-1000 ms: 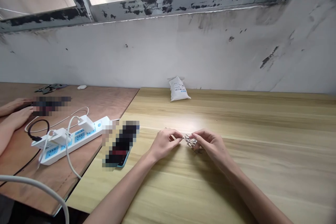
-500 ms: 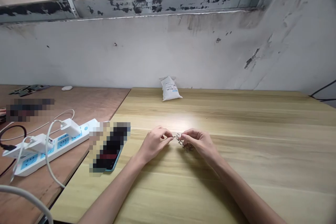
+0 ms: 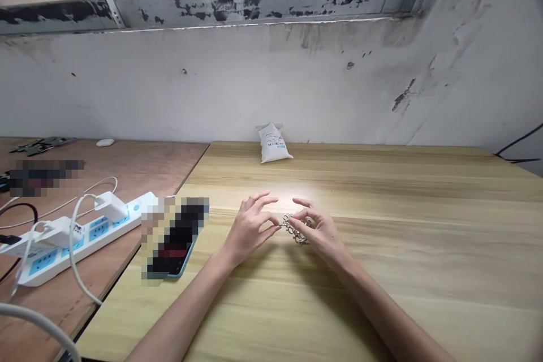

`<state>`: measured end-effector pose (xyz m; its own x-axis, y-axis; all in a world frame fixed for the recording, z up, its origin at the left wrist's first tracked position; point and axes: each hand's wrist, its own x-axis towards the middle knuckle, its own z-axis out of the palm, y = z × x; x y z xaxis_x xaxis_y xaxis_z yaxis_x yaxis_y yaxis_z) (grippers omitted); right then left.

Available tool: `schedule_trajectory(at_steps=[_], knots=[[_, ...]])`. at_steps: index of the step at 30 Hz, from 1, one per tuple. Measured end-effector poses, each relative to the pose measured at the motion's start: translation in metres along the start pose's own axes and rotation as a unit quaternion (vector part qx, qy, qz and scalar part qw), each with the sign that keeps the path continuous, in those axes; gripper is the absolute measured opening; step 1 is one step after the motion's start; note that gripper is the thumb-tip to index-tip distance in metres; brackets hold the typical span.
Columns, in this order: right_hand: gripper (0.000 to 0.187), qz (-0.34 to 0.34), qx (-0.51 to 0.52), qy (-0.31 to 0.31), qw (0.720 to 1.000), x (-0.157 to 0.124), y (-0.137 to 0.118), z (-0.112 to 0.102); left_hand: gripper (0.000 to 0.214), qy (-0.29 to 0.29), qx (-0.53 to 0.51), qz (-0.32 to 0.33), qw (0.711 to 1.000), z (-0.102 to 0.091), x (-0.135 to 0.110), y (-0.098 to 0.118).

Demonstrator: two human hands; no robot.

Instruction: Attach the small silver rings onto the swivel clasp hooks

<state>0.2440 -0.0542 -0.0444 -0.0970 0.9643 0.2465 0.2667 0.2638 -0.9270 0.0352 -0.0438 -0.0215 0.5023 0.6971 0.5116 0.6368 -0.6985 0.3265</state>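
A bunch of small linked metal rings [image 3: 300,236], silvery and chain-like, lies between my two hands just over the wooden table [image 3: 424,237]. The thumb and forefinger of my left hand [image 3: 250,229] pinch a thin end at its left side, while the other fingers are raised and spread. My right hand [image 3: 320,232] pinches the rings from the right between thumb and forefinger, its remaining fingers lifted. Part of the bunch is hidden behind the right fingers. The exact kind of metal piece is too small to make out.
A white plastic packet [image 3: 275,144] with a printed label stands by the wall. Left of my arm lies a phone [image 3: 182,266], partly blurred out. A white power strip [image 3: 89,243] with chargers and cables rests on the brown table [image 3: 161,164].
The free fingers of both hands have lifted and spread, showing more of the metal rings. Both pinches stay on the rings. The view has shifted slightly.
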Motion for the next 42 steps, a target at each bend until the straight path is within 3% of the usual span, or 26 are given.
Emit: schedule_trajectory(at_steps=[6,12,19,24,27,33,42], knots=[[0.020,-0.012,-0.043,0.036,0.998,-0.003,-0.004,0.005,0.010,0.026,0.018,0.023,0.999,-0.001,0.000,0.002],[0.017,-0.003,-0.040,0.028,0.999,-0.003,-0.006,0.005,0.011,0.049,0.027,0.033,0.998,-0.002,0.001,0.004],[0.017,0.000,-0.063,-0.028,0.998,-0.001,-0.005,0.000,0.012,0.052,0.041,0.024,0.997,-0.002,0.002,0.004],[0.014,-0.044,-0.085,-0.060,0.994,-0.003,-0.011,-0.004,0.011,0.045,0.039,0.024,0.998,-0.002,0.001,0.003],[0.014,-0.040,-0.054,-0.070,0.995,-0.003,-0.016,-0.003,0.011,0.039,0.031,0.014,0.999,-0.002,0.000,0.003],[0.019,0.043,0.060,-0.055,0.996,-0.002,-0.019,0.000,0.012,0.039,0.025,0.009,0.999,-0.002,0.001,0.006],[0.021,0.063,0.083,-0.101,0.989,0.000,-0.015,-0.003,0.011,0.036,0.036,0.005,0.999,-0.004,0.001,0.007]])
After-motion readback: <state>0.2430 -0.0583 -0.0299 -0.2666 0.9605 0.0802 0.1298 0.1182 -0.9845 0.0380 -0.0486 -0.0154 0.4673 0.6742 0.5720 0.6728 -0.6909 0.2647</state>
